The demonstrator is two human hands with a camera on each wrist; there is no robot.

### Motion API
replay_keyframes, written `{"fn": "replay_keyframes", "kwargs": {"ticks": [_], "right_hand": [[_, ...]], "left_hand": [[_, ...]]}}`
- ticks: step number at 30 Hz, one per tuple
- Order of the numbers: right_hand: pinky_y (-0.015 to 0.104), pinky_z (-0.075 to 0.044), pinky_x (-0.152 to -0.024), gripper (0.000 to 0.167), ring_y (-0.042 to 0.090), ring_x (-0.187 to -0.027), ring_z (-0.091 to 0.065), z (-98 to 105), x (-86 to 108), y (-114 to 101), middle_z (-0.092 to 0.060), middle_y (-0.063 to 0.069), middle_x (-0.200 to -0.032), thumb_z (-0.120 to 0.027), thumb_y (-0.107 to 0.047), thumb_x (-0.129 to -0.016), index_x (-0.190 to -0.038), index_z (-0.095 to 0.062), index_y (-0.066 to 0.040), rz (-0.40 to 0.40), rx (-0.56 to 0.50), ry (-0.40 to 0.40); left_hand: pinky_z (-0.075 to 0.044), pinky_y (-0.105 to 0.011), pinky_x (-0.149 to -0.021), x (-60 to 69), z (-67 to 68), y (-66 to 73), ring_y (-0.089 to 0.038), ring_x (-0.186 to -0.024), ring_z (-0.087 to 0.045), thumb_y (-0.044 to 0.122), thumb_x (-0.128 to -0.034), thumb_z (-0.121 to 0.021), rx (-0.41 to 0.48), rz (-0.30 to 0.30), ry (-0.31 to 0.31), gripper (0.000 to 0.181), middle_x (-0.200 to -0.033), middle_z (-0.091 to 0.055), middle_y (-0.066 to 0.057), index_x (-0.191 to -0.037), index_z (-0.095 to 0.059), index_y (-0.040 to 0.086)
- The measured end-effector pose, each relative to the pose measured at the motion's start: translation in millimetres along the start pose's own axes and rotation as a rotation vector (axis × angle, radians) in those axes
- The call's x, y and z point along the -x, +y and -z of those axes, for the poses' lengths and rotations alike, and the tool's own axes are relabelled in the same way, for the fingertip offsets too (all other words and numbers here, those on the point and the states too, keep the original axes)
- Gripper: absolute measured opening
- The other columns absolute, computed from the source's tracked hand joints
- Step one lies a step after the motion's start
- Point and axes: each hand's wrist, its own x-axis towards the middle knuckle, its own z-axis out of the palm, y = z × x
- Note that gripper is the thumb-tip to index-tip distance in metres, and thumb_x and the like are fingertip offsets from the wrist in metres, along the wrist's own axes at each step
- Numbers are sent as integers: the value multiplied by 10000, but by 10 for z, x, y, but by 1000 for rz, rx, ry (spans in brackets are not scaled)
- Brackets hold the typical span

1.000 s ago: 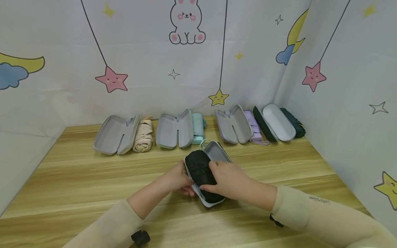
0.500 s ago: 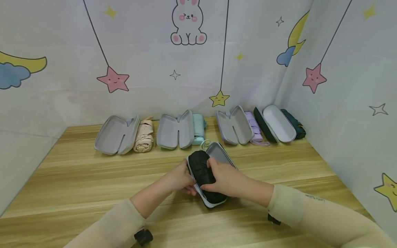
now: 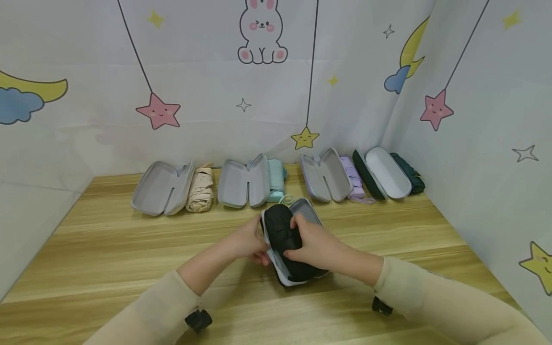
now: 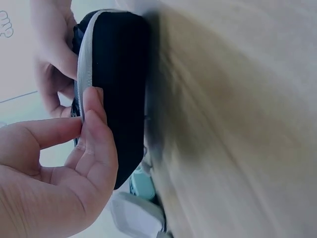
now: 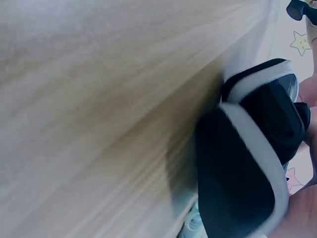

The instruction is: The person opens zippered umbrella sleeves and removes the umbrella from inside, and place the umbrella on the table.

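Observation:
A black folded umbrella (image 3: 279,226) lies partly in an open black case (image 3: 307,211) with a grey lining and pale zip edge. My right hand (image 3: 318,245) grips the umbrella from above, thumb and fingers on opposite sides. At the case's left edge, my left hand (image 3: 251,242) pinches the rim; the left wrist view shows its thumb and fingers on the zip edge of the black shell (image 4: 121,74). In the right wrist view the umbrella's end (image 5: 280,119) sits between the two case halves, and the right hand is mostly cut off.
Along the back of the wooden table (image 3: 129,258) stand open cases with folded umbrellas beside them: beige (image 3: 200,191), mint (image 3: 276,179), lilac (image 3: 352,175) and dark green (image 3: 407,172). A pale cord loop (image 3: 285,199) lies just behind the black case. Printed cloth walls enclose the back and sides.
The umbrella has shifted slightly right and up in my right hand, showing more grey lining along the case's left side. My left hand keeps its hold on the rim.

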Motion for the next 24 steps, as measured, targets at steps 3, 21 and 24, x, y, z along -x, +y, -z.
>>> {"fn": "replay_keyframes", "kwargs": {"ticks": [3,21,24], "right_hand": [[377,-491,-734,523,183,-824,-594,41,3,-10,-605,65,-896,-817,-283,-778,-1090,-421,-142,3,4,38],[347,-400,-618,486,226,-755,-459,478,97,-12,-499,81,-911,-771,-270,-837,-1083,-384,-108,8,-96,207],[353,-397,-605,488,229,-722,-455,535,111,18,-505,90,-913,-766,-281,-842,-1094,-386,-106,-9,-83,221]], "left_hand": [[-541,-335,-540,-4,76,39,-170,-517,-633,-92,-887,-550,-34,12,17,880,-674,-665,-160,-1525,52,-29],[-567,-400,-658,163,468,81,-189,-583,-663,-29,-925,-557,-163,14,-48,828,-717,-686,-135,-1527,12,-49],[-566,-396,-664,191,517,91,-195,-601,-668,-15,-933,-558,-187,21,-53,826,-728,-690,-127,-1522,19,-58]]}}
